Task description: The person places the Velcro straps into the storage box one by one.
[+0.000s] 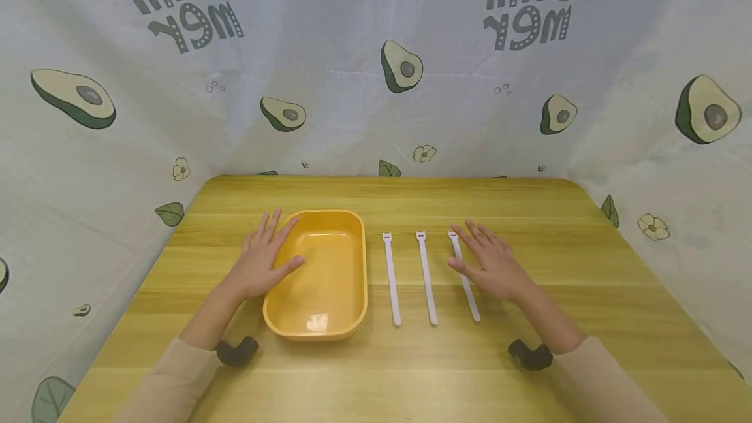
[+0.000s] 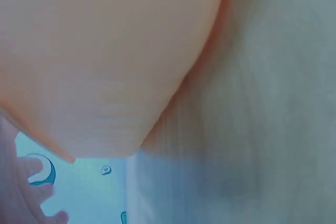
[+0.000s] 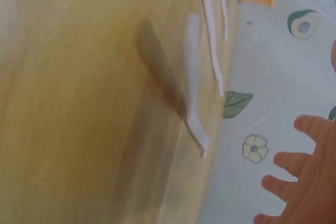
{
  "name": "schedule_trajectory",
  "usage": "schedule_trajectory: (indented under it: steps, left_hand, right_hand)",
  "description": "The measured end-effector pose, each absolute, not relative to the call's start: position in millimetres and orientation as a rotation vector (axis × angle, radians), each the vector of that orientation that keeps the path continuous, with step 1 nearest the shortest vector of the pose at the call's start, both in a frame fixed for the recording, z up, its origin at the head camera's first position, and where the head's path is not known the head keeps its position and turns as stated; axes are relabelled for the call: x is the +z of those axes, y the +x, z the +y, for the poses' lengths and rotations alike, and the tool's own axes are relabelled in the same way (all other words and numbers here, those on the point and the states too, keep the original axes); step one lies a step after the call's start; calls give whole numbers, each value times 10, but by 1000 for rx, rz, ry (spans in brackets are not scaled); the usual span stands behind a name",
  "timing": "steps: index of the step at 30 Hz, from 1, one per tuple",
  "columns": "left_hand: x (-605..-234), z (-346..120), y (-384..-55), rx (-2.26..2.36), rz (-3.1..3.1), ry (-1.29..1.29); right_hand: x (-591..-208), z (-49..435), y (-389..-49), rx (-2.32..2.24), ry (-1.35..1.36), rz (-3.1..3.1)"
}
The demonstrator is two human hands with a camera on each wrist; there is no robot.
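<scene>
In the head view, my left hand [image 1: 262, 262] is spread with straight fingers over the left rim of a yellow-orange plastic tray [image 1: 329, 260]; I cannot tell whether it touches. The tray has nothing in it. Three white straps with slotted heads, like cable ties, lie on the table to its right: a left strap [image 1: 391, 282], a middle strap [image 1: 428, 282] and a right strap [image 1: 468, 289]. Over the right strap's upper part is my right hand [image 1: 495, 265], fingers spread and holding nothing. In the right wrist view its fingers [image 3: 289, 187] stand apart from the straps.
Under everything is a wood-grain table [image 1: 446, 377]. A pale curtain [image 1: 352, 83] printed with avocados and lettering hangs behind it and along both sides. Dark wrist-worn pieces show by the left wrist [image 1: 237, 352] and the right wrist [image 1: 531, 356].
</scene>
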State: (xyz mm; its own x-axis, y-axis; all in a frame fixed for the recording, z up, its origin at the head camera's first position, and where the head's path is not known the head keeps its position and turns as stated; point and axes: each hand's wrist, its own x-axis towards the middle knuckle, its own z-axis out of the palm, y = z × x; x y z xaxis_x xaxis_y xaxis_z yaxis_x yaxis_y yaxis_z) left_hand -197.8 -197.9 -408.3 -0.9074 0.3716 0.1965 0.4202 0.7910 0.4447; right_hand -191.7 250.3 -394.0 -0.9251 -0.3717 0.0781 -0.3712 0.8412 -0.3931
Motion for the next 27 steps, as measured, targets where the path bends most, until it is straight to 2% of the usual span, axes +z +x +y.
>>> schedule_trajectory:
  steps: [12, 21, 27]
  left_hand:
    - [-4222, -2120, -1920, -1234, -2685, -493]
    - [-4286, -2171, -1914, -1581, -2620, -389]
    - [-4309, -2184, -1922, -1775, -2507, -447]
  right_hand:
    - [-4037, 2511, -1881, -1150, -404, 2896]
    - [-4040, 2500, -1867, -1187, -287, 2868]
    - [-4050, 2477, -1883, -1213, -167, 2837]
